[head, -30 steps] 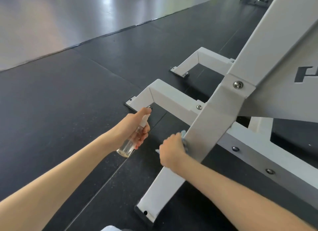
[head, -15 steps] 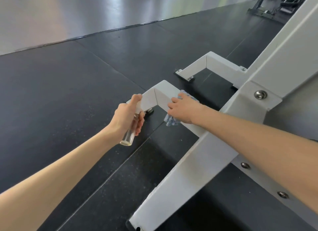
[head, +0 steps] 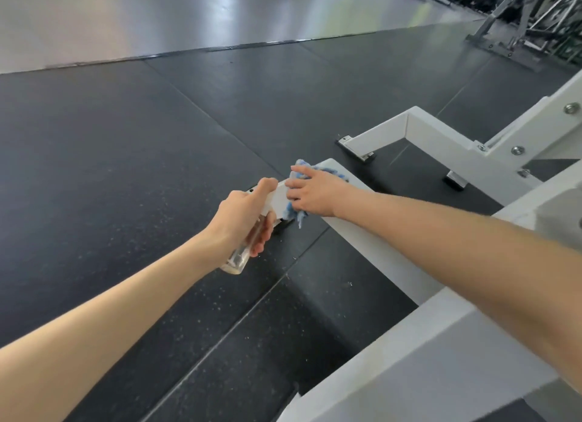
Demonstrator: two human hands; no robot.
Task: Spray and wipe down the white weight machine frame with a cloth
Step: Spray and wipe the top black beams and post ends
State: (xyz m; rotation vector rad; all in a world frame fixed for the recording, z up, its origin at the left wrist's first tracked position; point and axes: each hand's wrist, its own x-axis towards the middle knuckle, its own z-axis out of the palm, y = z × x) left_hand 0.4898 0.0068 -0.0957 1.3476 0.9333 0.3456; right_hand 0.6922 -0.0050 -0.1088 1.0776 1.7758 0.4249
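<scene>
1. At the lower right of the frame, a broad beam of the white weight machine frame (head: 425, 352) rises from the bottom edge towards the right edge. Both bare forearms reach in from the bottom corners.
2. Left of that beam lies black rubber matting (head: 126, 169), flecked with pale specks and crossed by straight seams. It fills the left and centre of the picture, so the open room is on that side. The right side is hemmed by white bars.
3. Just left of centre, the left hand (head: 242, 220) grips a clear spray bottle (head: 240, 258). Its fingers are wrapped round the body and one fingertip sits on the white head. The bottle tilts, base towards the camera, over the mat.
4. Just beside it at centre, the right hand (head: 318, 195) lies flat with fingers spread, pressing a blue cloth (head: 297, 215) onto the bent foot bar (head: 371, 248) of the frame. It is placed near the bar's corner. Cloth edges poke out beyond the fingertips and hang below the palm. The bottle head nearly touches the bar's short leg.
5. Further back, at the right, a second bent foot bar (head: 441, 132) runs parallel. It ends in a small floor pad and joins an upright fixed with bolts (head: 517, 150).
6. Along the upper part, the matting ends in a straight edge against a glossy grey floor (head: 157, 12). Other machines (head: 519, 18) crowd the upper right corner.
</scene>
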